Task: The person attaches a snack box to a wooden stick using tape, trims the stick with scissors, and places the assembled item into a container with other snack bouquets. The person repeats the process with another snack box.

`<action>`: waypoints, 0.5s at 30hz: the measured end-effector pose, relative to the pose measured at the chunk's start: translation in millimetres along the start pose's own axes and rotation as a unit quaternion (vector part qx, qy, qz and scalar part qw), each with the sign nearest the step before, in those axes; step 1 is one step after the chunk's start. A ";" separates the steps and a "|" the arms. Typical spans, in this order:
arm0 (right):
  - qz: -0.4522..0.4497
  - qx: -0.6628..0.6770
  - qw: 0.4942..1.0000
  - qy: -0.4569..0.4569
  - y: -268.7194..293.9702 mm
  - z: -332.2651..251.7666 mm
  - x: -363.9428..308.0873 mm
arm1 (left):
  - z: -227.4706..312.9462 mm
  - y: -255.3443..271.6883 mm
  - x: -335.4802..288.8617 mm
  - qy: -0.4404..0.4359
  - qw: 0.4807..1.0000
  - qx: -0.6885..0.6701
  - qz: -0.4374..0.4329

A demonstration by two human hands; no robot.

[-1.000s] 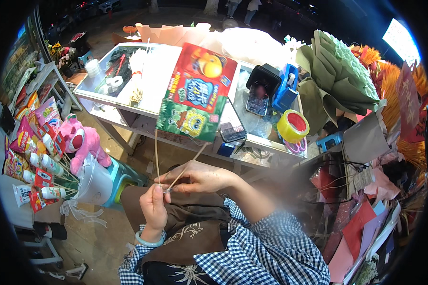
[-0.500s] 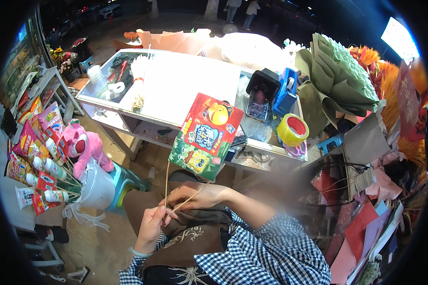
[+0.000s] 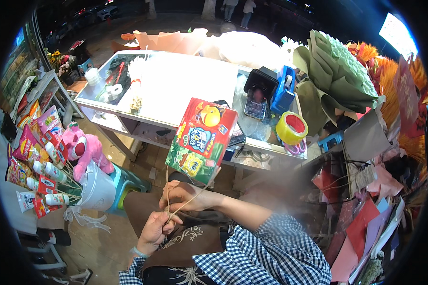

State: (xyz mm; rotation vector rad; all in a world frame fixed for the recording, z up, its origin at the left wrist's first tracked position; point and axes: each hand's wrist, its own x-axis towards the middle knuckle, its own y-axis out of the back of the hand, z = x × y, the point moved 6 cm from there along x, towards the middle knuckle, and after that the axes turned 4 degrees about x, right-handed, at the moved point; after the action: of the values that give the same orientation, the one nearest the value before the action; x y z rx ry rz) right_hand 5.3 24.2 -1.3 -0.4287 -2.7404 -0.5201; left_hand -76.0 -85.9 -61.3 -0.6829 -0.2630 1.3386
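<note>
Near the bench [image 3: 185,71], your left hand [image 3: 156,229] suitably pinches probably springy sticks [image 3: 167,177] at their crossing, under the light-looking box [image 3: 202,140]; right hand [image 3: 185,195], I cannot tell.

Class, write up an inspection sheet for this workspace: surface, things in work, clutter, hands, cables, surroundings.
Surface: rectangular white table, its middle washed out by glare.
Things in work: red-and-green rectangular box; two thin tan sticks running down from its lower edge.
Clutter: round yellow tape roll with red core, blue plastic tape dispenser, at the table's right end.
Hands: left hand pinches the sticks; right hand has curled fingers near them, grip unclear.
Cables: nothing seen for certain.
Surroundings: pink plush toy by a white bucket; green paper-wrapped bouquet.
</note>
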 end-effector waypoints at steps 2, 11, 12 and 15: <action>-0.003 0.042 0.999 -0.024 -0.7 5.6 2.9 | -0.2 -0.9 1.8 0.006 1.000 -0.001 0.013; 0.041 0.102 0.992 -0.068 -2.0 19.8 8.7 | 4.3 -1.1 9.7 -0.033 0.998 -0.044 0.027; 0.055 0.117 0.989 -0.074 -3.3 21.9 9.1 | 5.3 -1.9 10.7 -0.052 0.997 -0.037 0.031; 0.187 0.081 0.978 -0.036 1.5 20.2 7.1 | 11.8 6.8 11.2 -0.116 0.977 0.109 0.139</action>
State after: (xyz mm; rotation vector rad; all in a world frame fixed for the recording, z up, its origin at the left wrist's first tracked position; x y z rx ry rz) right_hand -5.7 35.3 -16.2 -0.9091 -2.6482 -0.1857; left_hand -85.3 -71.1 -58.5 -0.3859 -0.2088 1.6903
